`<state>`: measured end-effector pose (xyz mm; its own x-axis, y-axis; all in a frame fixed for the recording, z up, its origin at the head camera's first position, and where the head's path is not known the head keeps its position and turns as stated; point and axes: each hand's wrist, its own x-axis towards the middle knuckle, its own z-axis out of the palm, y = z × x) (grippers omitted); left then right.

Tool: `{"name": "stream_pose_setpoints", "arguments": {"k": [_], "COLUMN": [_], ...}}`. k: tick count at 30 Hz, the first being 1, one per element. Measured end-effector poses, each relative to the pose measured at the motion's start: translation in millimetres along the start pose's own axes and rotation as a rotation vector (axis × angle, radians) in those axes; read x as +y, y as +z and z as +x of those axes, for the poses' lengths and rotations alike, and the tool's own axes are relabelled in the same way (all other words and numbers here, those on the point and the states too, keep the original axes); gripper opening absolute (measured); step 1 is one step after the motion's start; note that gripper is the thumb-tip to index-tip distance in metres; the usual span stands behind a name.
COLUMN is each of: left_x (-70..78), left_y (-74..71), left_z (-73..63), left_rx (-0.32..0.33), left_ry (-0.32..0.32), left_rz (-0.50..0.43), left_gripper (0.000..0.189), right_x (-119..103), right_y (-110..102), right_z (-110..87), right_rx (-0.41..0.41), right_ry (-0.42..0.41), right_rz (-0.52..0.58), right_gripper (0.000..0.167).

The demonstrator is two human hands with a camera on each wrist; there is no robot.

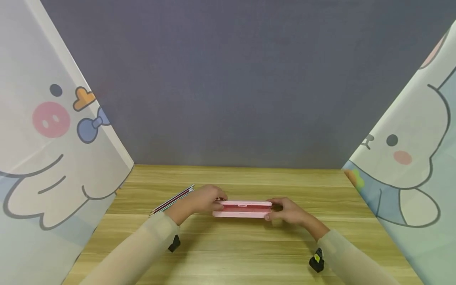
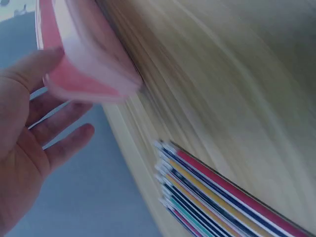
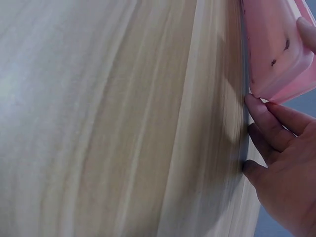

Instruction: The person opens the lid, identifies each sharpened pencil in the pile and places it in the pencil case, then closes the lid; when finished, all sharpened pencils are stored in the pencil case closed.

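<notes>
A pink pencil case [image 1: 243, 214] lies lengthwise between both hands, its long side with a small clasp turned toward me. A darker pink band shows between its pale edges. At its left end my left hand [image 1: 208, 198] grips it, thumb on the near side and fingers behind. My right hand [image 1: 289, 211] holds the other end between thumb and fingers. In the left wrist view, the case [image 2: 96, 49] appears tilted over the wood, with the left thumb [image 2: 44, 64] pressed on its end. Dark marks dot the case's underside [image 3: 271, 47] in the right wrist view.
A row of several pencils [image 2: 217, 197] in mixed colours lies on the wooden table [image 1: 242, 253], left of the left hand. A grey panel [image 1: 235, 87] rises behind the table. Cartoon-printed side panels [image 1: 409, 182] stand at left and right.
</notes>
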<state>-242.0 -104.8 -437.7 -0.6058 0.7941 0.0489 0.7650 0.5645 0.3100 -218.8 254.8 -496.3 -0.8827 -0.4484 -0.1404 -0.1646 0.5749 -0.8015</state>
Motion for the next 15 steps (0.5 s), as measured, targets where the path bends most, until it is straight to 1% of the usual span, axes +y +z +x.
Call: {"name": "stream_pose_setpoints", "arguments": {"k": [3, 5, 7, 10, 13, 15], "left_x": [-9.5, -14.3, -18.1, -24.5, -30.9, -34.4], "left_y": [-0.4, -0.3, 0.7, 3.9, 7.1, 8.2], "left_z": [-8.5, -13.0, -15.5, -15.8, -13.2, -10.0], "left_rx": [0.032, 0.068, 0.117, 0.208, 0.292, 0.337], "left_ry": [-0.039, -0.091, -0.148, -0.225, -0.282, -0.322], "left_rz": [-0.084, -0.172, -0.271, -0.384, -0.448, -0.525], "left_gripper": [0.014, 0.013, 0.012, 0.008, 0.007, 0.006], "right_x": [2.6, 3.8, 4.7, 5.0, 5.7, 6.6], "right_y": [0.7, 1.2, 1.3, 1.7, 3.1, 4.8], "right_z": [-1.6, -2.5, -3.8, -4.8, -4.9, -4.8], "right_rx": [0.018, 0.027, 0.035, 0.041, 0.048, 0.057], "right_ry": [0.000, -0.008, -0.021, -0.055, -0.090, -0.105], "right_rz": [-0.013, -0.020, -0.018, -0.006, 0.000, 0.000], "right_gripper": [0.083, 0.083, 0.082, 0.079, 0.077, 0.075]}}
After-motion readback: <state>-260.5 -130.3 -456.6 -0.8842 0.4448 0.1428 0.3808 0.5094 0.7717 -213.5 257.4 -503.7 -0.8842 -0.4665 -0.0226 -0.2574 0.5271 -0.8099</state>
